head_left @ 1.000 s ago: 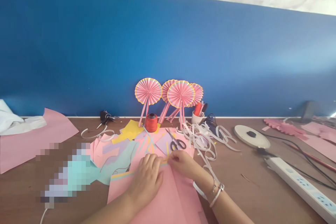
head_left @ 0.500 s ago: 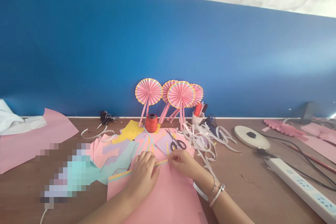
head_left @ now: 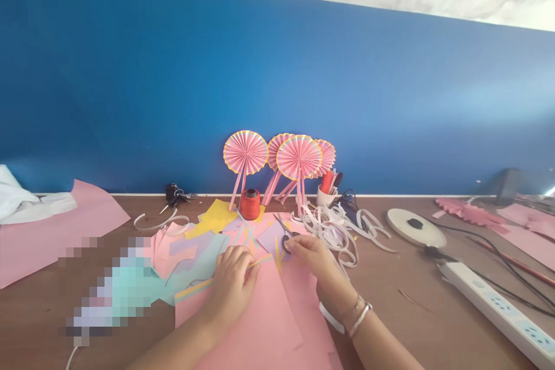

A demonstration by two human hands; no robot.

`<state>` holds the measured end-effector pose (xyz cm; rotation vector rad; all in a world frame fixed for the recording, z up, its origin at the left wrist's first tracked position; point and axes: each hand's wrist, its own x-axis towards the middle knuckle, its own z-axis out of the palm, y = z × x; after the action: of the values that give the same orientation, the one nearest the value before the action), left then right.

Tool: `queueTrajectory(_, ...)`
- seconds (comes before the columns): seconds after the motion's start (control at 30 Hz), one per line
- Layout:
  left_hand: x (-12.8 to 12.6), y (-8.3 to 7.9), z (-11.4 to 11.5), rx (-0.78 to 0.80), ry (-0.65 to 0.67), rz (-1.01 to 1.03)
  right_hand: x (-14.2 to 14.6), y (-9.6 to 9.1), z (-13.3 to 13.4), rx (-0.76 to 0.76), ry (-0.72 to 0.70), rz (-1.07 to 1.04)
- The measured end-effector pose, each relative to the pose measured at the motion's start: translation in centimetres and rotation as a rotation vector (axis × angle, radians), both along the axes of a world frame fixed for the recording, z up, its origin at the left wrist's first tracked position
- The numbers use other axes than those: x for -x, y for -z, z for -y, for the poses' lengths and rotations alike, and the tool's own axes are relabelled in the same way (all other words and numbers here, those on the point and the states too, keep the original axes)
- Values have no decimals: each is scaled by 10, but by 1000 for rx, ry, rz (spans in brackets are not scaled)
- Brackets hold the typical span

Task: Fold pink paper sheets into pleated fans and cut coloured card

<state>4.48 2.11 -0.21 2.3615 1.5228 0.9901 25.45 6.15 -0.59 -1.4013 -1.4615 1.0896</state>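
Left hand [head_left: 232, 284] pinching a thin paper strip [head_left: 261, 261], right hand [head_left: 306, 257] by the scissors [head_left: 287, 240], can't tell if gripping, pink paper [head_left: 247, 324] underneath, white paper curls [head_left: 333, 231] beside, paper fans [head_left: 299, 157] at the desk's back edge

A blue panel [head_left: 260, 69] runs behind the bench. Four pink pleated paper fans [head_left: 245, 152] on paper sticks stand against it, with a red thread spool [head_left: 250, 204] just in front. A key bunch [head_left: 174, 193] lies to the left of the fans; a white cup [head_left: 323, 197] holding pens stands to the right. White paper offcuts [head_left: 330, 225] are heaped beside the cup. To the right lie a white disc [head_left: 414, 228], black cables [head_left: 498, 260] and a power strip [head_left: 494, 306]. At far left, a white cloth [head_left: 26, 202] rests on a pink sheet [head_left: 87, 214].
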Motion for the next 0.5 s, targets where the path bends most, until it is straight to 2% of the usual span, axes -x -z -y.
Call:
queueTrajectory(0.13,4,-4,-10,112,-37,202,-2,7,-1,-123,-19,212)
queueTrajectory(0.23,7,-10,-17,314,-59,480,2,9,2,-262,-76,379)
queueTrajectory(0.3,11,-17,-21,436,-89,671,4,7,3,-350,-66,422)
queueTrajectory(0.4,16,-26,-24,521,-185,881,4,0,4,-388,71,448)
queueTrajectory(0.5,19,-29,-26,524,-275,1015,3,-14,9,-309,160,263)
